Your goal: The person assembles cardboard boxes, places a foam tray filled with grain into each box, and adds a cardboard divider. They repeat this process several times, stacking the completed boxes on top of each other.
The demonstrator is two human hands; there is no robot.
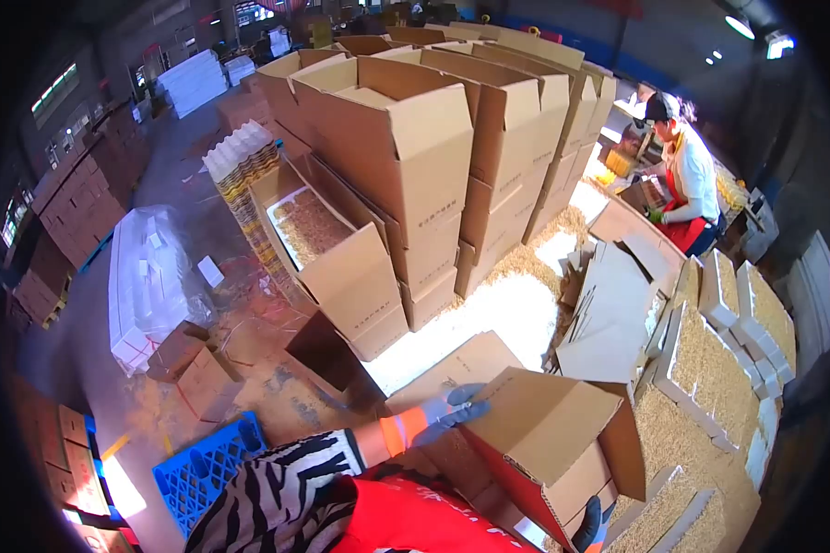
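Observation:
A brown cardboard box (544, 424) is tilted in front of me, with its flaps standing out and its open end toward the lower right. My left hand (450, 412), in a grey glove with an orange cuff, grips the box's upper left edge. At the bottom, the dark-gloved fingers of my right hand (592, 527) are curled round the near edge of the box; the rest of that hand is partly hidden. Behind the left hand lies another cardboard flap (461, 364).
Tall stacks of open cartons (424, 157) stand ahead, beside a carton (314, 230) holding brown granular filling. Flattened cardboard (609, 304) and filling-topped white blocks (710, 369) lie right. A co-worker (692, 180) stands beyond. A blue plastic pallet (207, 470) is at lower left.

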